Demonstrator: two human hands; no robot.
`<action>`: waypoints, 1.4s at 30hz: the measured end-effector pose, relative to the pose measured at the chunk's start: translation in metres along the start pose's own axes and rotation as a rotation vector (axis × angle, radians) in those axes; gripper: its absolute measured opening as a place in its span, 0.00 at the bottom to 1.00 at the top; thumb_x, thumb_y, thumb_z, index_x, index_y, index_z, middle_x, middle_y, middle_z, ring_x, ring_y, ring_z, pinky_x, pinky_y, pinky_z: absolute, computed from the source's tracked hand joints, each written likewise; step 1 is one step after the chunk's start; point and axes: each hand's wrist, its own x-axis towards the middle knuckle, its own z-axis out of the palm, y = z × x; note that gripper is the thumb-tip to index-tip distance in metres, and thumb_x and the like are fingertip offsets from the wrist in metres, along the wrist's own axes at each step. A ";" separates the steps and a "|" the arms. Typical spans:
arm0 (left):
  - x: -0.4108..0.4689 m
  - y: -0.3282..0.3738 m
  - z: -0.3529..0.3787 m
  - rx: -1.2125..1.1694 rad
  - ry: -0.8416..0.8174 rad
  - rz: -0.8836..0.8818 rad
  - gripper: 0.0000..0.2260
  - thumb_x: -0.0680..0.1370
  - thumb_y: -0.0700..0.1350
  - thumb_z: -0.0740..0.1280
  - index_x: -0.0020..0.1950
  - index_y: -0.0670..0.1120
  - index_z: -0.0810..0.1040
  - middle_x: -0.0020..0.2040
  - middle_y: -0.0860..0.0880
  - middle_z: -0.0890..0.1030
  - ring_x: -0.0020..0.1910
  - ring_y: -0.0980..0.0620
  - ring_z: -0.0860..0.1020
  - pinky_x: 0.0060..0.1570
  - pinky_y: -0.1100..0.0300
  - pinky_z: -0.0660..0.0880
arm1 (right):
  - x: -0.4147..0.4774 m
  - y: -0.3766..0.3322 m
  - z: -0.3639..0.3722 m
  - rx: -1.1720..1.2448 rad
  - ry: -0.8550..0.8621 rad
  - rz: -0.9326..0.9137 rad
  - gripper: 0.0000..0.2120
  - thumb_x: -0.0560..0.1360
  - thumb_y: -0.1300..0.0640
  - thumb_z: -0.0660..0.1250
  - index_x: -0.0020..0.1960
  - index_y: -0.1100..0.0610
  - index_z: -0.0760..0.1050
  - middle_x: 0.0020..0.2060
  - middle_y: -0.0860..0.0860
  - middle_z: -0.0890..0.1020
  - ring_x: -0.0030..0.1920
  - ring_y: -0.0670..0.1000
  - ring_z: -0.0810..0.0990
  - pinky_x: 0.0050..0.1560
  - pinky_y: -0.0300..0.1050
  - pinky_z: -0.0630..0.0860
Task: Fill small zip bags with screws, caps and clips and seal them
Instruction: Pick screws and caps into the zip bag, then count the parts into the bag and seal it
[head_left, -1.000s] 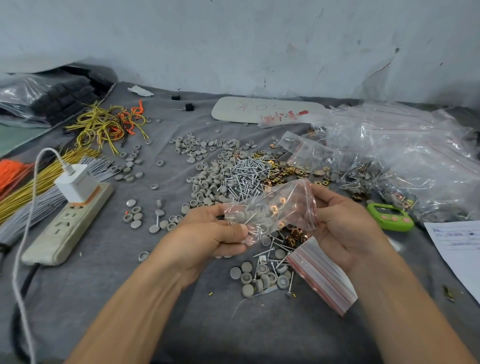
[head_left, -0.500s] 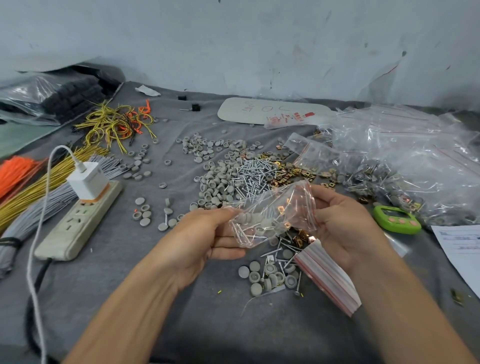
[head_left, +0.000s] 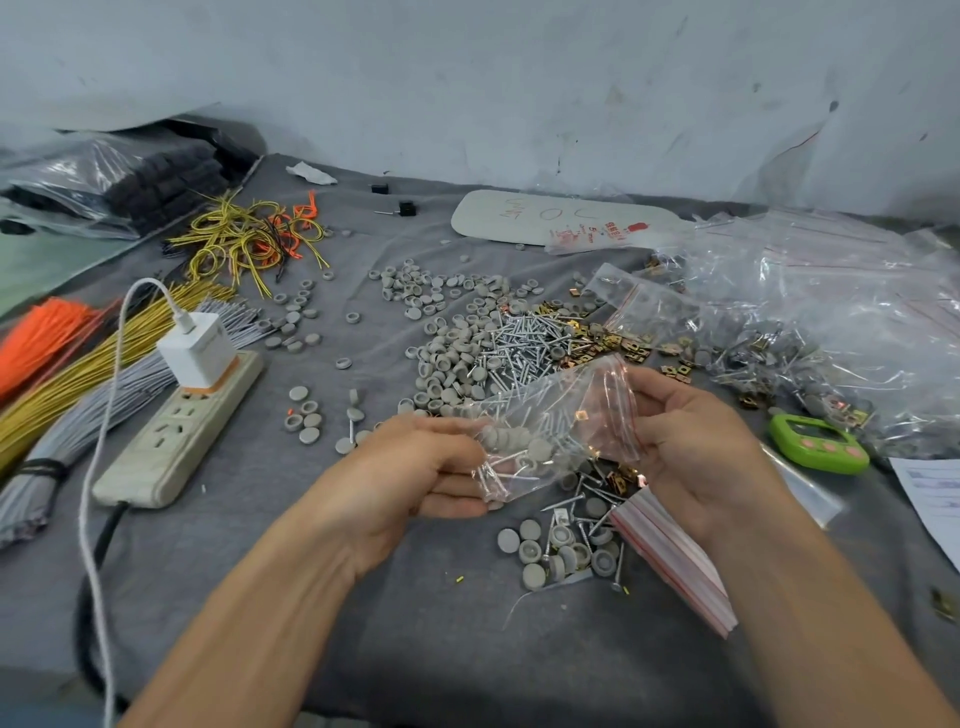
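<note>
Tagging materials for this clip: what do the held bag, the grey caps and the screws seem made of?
Zip bag: thin clear plastic film, glossy; contents show through, it crinkles, red strip at its mouth.
Grey caps: probably moulded plastic or rubber, matt, uniform grey.
Screws: metal, likely plated steel, with bright silvery glints.

Glossy clear plastic zip bag, shiny metal screws, matt grey cloth
</note>
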 end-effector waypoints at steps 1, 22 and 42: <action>0.000 -0.001 -0.001 0.013 -0.010 0.004 0.12 0.78 0.32 0.67 0.59 0.43 0.82 0.51 0.37 0.86 0.42 0.48 0.84 0.38 0.58 0.83 | 0.000 0.000 0.001 0.001 -0.007 -0.002 0.27 0.73 0.84 0.54 0.57 0.62 0.82 0.40 0.56 0.86 0.37 0.52 0.84 0.34 0.42 0.82; -0.003 -0.002 0.018 0.767 0.172 0.669 0.46 0.56 0.57 0.75 0.73 0.70 0.63 0.72 0.68 0.69 0.66 0.73 0.69 0.55 0.82 0.63 | -0.014 0.006 0.050 -0.321 -0.158 -0.378 0.19 0.73 0.72 0.72 0.52 0.50 0.87 0.44 0.58 0.87 0.43 0.53 0.85 0.49 0.48 0.83; 0.014 0.014 -0.002 0.817 0.624 0.731 0.35 0.66 0.42 0.80 0.68 0.59 0.71 0.60 0.58 0.77 0.58 0.52 0.76 0.59 0.55 0.75 | 0.008 0.030 0.034 -1.598 -0.005 -0.340 0.11 0.76 0.58 0.69 0.50 0.43 0.71 0.49 0.45 0.74 0.55 0.52 0.76 0.56 0.53 0.63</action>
